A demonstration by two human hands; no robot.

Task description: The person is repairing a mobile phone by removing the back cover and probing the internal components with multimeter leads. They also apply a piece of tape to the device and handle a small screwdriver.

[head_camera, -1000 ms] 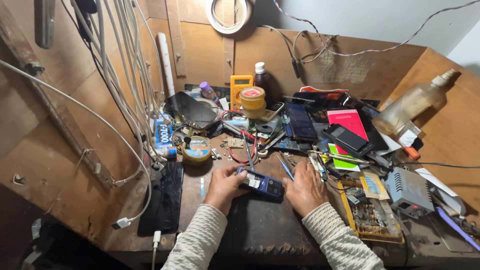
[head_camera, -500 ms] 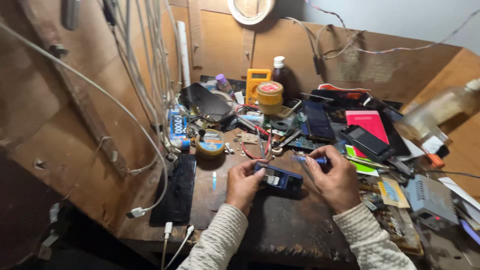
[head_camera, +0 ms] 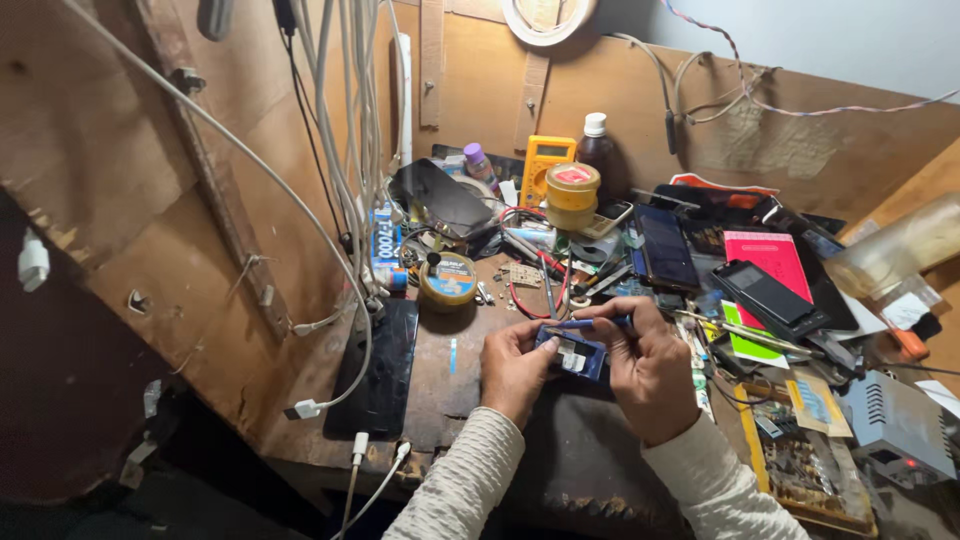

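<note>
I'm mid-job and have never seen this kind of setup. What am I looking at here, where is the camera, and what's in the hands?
There is no machine here: a person works with bare hands, and the one camera sits on their head, looking down at a cluttered wooden workbench. The left hand steadies a small opened blue device. The right hand holds a thin blue tool over it, also touching the device. Around them lie a dark phone with white cables at its near end, a round tin, a yellow multimeter, a brown bottle, a red booklet and a grey box.
</note>
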